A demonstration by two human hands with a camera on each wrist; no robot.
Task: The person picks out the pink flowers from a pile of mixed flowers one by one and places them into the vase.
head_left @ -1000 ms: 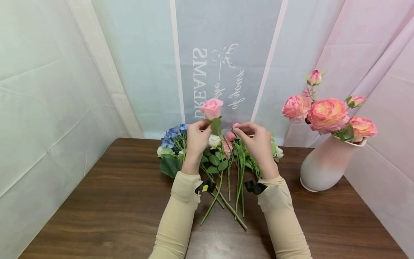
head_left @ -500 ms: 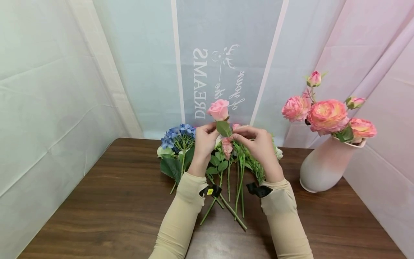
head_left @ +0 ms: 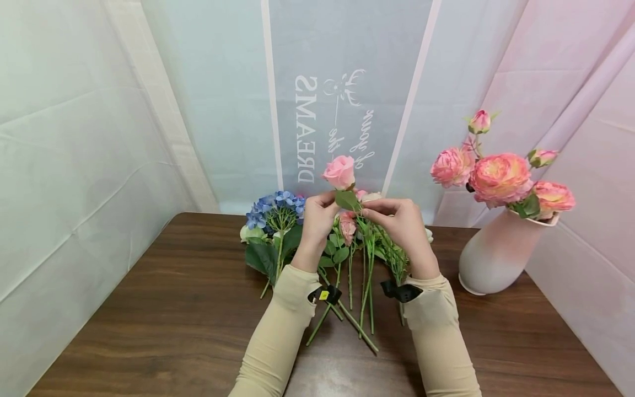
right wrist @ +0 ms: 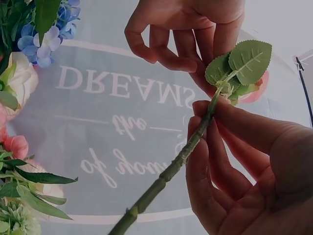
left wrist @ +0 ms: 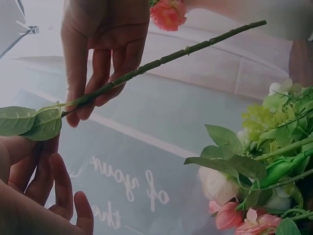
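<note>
The knobbly green stem (left wrist: 210, 41) of 1 cup-shaped pink rose (head_left: 339, 172) was pinched by the right hand (head_left: 402, 225), its leafy neck held by the left hand (head_left: 317, 220).

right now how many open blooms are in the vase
3 visible: the left bloom, the large middle bloom and the right bloom, all in the vase; more may be hidden behind.

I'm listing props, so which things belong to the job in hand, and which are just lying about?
Job in hand:
pink rose
left hand, at its leaves
right hand, pinching its stem

Not being handled, though possibly part of the job:
blue hydrangea
loose stems
pink-and-white vase, holding pink flowers
</note>
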